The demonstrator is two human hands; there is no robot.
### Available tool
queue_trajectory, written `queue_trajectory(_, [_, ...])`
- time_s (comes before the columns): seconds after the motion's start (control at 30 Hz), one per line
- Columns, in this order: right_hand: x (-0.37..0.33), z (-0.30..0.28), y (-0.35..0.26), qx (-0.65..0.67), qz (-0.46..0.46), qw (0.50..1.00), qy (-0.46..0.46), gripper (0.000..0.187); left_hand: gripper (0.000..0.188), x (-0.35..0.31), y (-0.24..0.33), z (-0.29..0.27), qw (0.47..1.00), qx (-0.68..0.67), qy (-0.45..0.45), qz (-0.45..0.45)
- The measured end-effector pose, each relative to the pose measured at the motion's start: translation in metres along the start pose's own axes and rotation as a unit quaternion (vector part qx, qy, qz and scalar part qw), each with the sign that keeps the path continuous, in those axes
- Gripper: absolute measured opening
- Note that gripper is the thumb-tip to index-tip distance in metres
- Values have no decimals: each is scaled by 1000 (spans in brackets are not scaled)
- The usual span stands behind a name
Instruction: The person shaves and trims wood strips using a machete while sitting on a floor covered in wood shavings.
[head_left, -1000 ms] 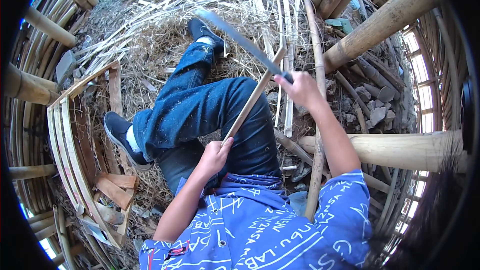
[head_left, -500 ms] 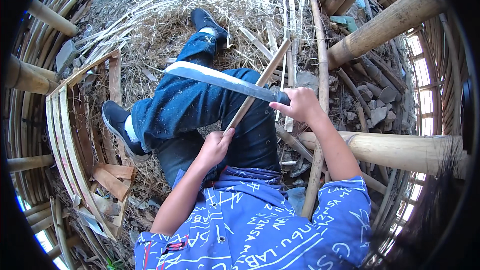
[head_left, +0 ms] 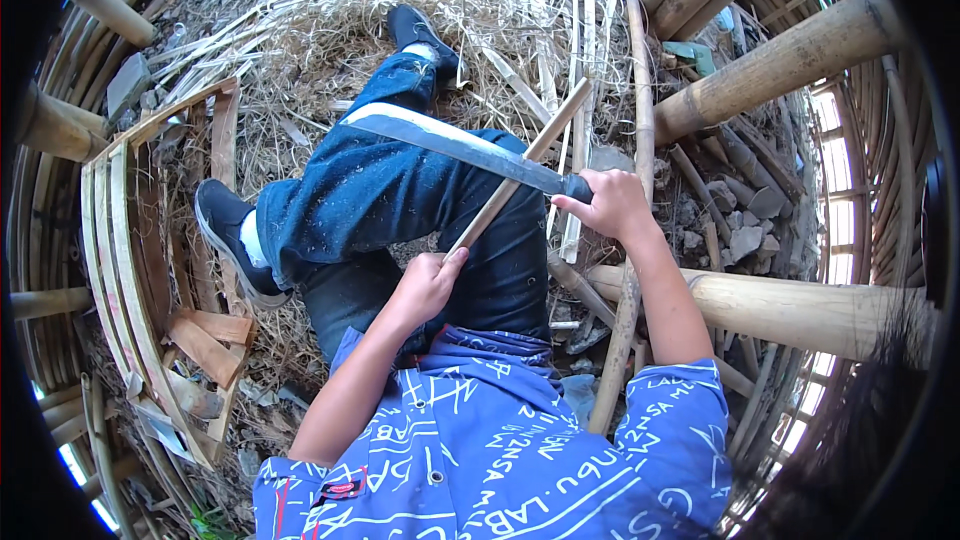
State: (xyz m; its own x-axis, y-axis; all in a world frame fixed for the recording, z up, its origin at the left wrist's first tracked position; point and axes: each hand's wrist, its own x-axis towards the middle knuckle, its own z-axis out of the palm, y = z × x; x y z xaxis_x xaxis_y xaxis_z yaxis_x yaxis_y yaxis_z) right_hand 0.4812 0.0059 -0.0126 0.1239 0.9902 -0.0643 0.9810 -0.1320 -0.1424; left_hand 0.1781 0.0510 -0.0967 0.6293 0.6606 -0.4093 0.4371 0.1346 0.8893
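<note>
My left hand (head_left: 428, 287) is closed round the lower end of a narrow bamboo strip (head_left: 494, 206), which slants up and right over my thigh. In my right hand (head_left: 610, 202) is the dark handle of a machete (head_left: 450, 147). Its long blade points to the upper left and crosses the strip, lying against it a little above the strip's middle. Small pale shavings dot the dark jeans (head_left: 345, 200) beneath.
Bamboo splints and fine shavings (head_left: 310, 50) litter the ground ahead. A slatted wooden frame (head_left: 125, 250) lies at my left. Thick bamboo poles (head_left: 780, 65) and a long thin pole (head_left: 643, 90) run along my right, near broken stones (head_left: 745, 240).
The blade has shifted slightly right along with my right hand, and its tip sits a bit further right. My left hand keeps its grip on the strip. The whole view has tilted slightly.
</note>
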Motion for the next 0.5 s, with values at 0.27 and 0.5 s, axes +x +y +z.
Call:
queue_trajectory(0.27, [-5,-16,7,-1,45,999,-7,68,58,-4,6,0,1000,-7,-5,-1])
queue_trajectory(0.5, [-5,-13,20,-27,15,999,7,67,58,-5,9,-3,1000,-16,-9,-21])
